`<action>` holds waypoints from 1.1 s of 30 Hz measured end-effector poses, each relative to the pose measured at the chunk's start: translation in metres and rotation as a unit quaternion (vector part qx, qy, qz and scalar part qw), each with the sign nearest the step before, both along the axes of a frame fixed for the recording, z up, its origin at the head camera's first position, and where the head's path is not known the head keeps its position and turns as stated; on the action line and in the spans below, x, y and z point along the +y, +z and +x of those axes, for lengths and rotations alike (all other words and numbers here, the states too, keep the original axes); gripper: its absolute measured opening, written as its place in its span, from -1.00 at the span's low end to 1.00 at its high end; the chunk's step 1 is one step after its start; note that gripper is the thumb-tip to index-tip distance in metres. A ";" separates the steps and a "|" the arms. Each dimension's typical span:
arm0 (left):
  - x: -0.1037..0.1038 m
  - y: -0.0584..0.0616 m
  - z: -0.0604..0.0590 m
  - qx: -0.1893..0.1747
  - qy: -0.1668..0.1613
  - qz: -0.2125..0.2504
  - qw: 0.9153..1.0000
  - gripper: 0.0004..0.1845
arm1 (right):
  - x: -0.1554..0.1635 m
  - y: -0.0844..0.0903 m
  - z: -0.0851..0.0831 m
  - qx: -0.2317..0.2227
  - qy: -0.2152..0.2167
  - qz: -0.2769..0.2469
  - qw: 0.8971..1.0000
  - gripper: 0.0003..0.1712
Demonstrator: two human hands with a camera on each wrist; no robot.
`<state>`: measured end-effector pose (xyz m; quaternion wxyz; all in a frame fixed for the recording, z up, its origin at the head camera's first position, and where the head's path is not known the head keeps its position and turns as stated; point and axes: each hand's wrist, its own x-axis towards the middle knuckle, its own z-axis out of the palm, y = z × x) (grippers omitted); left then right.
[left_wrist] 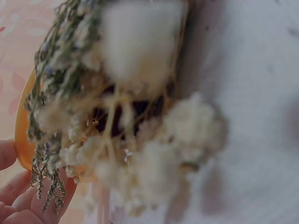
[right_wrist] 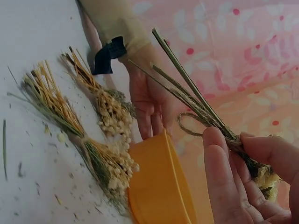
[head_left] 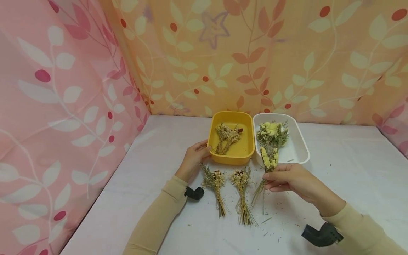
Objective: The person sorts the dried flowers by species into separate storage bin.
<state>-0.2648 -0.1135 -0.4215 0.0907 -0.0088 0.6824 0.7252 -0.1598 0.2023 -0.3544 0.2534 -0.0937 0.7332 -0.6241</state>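
My right hand [head_left: 288, 179] pinches the twine-tied stems of a small dried bouquet with yellow flowers [head_left: 269, 158], held over the front edge of the white bin [head_left: 301, 141]. In the right wrist view, the stems [right_wrist: 187, 88] slant up past the thumb and fingers, with a twine loop hanging out. My left hand [head_left: 194, 156] grips the left front corner of the yellow bin [head_left: 232, 160]. Two dried bouquets [head_left: 223, 136] lie inside that bin. On the table in front are a left dried bouquet [head_left: 216, 180] and a right dried bouquet [head_left: 241, 180], both with cream flowers.
More yellow-flowered bouquets [head_left: 272, 129] lie in the white bin. Bits of stem [head_left: 267, 220] litter the white tabletop [head_left: 134, 198]. Patterned curtains [head_left: 178, 71] close off the back and sides. Black wrist cameras [head_left: 322, 235] stick out from both sleeves.
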 end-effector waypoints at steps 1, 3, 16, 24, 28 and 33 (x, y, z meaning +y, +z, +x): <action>0.000 0.000 0.000 -0.001 0.000 -0.001 1.000 -0.47 | 0.002 0.002 -0.002 0.002 -0.002 0.002 1.000 -0.80; 0.000 -0.001 0.000 -0.001 0.001 -0.003 1.000 -0.47 | 0.006 0.005 -0.005 0.001 -0.004 0.006 1.000 -0.80; 0.001 -0.001 0.000 0.003 0.009 -0.008 1.000 -0.47 | 0.030 0.019 -0.037 -0.005 -0.025 0.008 1.000 -0.76; 0.001 -0.001 -0.001 0.001 0.010 -0.010 1.000 -0.47 | 0.037 0.026 -0.055 -0.017 -0.056 0.018 0.998 -0.77; 0.001 -0.001 0.000 0.000 0.010 -0.009 1.000 -0.47 | 0.041 0.029 -0.063 -0.009 -0.068 0.037 0.997 -0.78; 0.001 0.000 0.000 0.001 0.011 -0.007 1.000 -0.47 | 0.046 0.031 -0.073 -0.009 -0.082 0.042 0.996 -0.81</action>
